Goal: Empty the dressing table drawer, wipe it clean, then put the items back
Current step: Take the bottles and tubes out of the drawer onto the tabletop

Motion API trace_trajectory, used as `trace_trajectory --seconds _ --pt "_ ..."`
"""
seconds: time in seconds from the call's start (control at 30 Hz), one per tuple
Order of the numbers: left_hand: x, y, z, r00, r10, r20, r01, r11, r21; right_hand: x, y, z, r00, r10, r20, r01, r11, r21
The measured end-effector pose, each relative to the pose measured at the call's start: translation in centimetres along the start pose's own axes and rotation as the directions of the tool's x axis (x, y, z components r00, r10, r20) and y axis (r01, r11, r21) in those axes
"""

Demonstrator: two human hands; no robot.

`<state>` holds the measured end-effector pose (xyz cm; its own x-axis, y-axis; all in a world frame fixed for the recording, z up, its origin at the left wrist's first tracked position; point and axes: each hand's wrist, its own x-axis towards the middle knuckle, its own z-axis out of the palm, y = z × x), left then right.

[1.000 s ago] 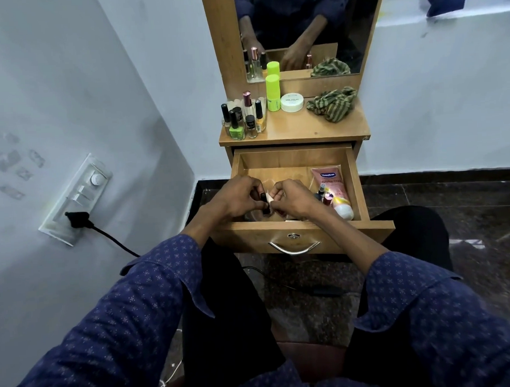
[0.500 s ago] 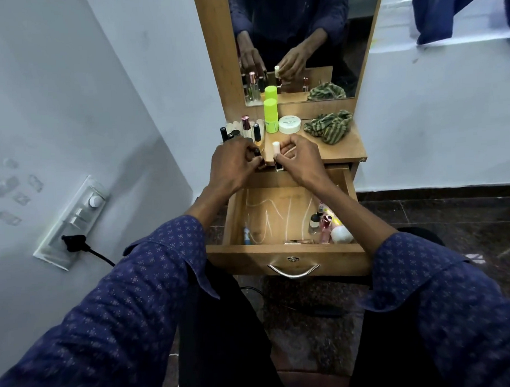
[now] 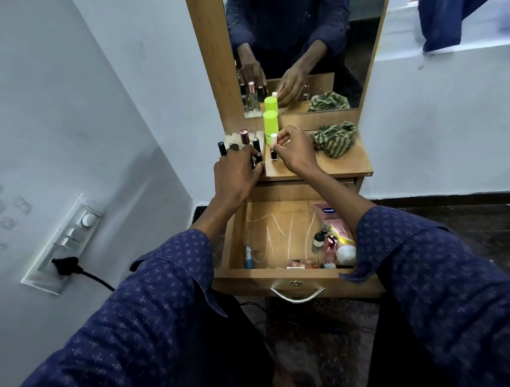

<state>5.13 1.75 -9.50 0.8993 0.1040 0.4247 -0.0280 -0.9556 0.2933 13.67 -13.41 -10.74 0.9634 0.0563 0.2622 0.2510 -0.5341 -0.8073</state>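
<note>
Drawer (image 3: 282,239): pulled fully out below both forearms, so its contents can be lifted onto the top; pale streaks mark its bare floor.
Still inside: a pink Vaseline tube (image 3: 335,228), a small dark dropper bottle (image 3: 318,240) and a cotton ball (image 3: 346,254) crowd the corner under the right forearm; a slim blue tube (image 3: 248,256) lies under the left.
Right hand (image 3: 294,150): fingers pinch a white-capped nail polish bottle (image 3: 273,148) upright, its base at the tabletop, seemingly being set down.
Left hand (image 3: 237,173): fingers curl round a dark-capped bottle (image 3: 258,159) at the near edge of the cluster, likely to stand it without toppling neighbours.
Beyond the hands: upright cosmetics (image 3: 242,139) grouped ahead of the left hand; a lime-green bottle (image 3: 270,125) just past the right fingertips.
Cloth: a striped green rag (image 3: 334,138) lies bunched to the right of the right hand, probably kept ready for wiping.
Stage: emptying, in my judgement about half done.
</note>
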Motion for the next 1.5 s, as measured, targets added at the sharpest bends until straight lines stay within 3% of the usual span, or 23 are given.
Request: trace_trajectory --seconds 0.6,0.73,0.87,0.93,1.03,1.1,1.2,1.33,1.5 --pt "-0.7 0.3 -0.4 0.998 0.022 -0.051 -0.026 0.997 -0.079 0.2 0.6 0.0 0.998 -0.061 -0.013 0.06 0.996 -0.067" --pt "-2.2 0.8 -0.6 0.991 0.096 -0.093 -0.107 0.988 -0.114 -2.1 0.5 -1.2 0.99 -0.139 -0.006 0.138 0.988 -0.074" --pt "-5.4 0.8 -0.2 0.968 0.245 0.044 -0.234 0.957 -0.17 -6.0 0.1 -2.3 0.985 -0.129 0.117 0.134 0.99 -0.043" --pt "-6.9 0.1 0.4 0.947 0.284 0.147 -0.266 0.955 -0.132 -8.3 -0.2 -2.7 0.955 -0.117 0.271 0.136 0.989 -0.052" --pt "-9.1 -1.0 0.8 0.893 0.293 0.342 -0.301 0.953 -0.031 -11.3 0.1 -2.7 0.827 -0.065 0.558 0.212 0.956 -0.202" --pt "-10.5 -1.7 0.8 0.871 0.284 0.4 -0.329 0.943 0.045 -13.0 0.9 -2.1 0.76 -0.004 0.65 0.262 0.917 -0.301" --pt "-11.6 -2.6 1.0 0.866 0.255 0.429 -0.33 0.938 0.109 -14.7 2.4 -1.2 0.708 0.117 0.696 0.301 0.842 -0.448" --pt "-11.9 -3.4 1.0 0.822 0.159 0.547 -0.328 0.917 0.227 -15.7 3.1 -0.8 0.627 0.215 0.749 0.32 0.806 -0.499" --pt "-12.2 -2.9 1.4 0.821 0.114 0.56 -0.329 0.895 0.302 -16.2 3.8 -0.7 0.605 0.244 0.758 0.343 0.778 -0.525"
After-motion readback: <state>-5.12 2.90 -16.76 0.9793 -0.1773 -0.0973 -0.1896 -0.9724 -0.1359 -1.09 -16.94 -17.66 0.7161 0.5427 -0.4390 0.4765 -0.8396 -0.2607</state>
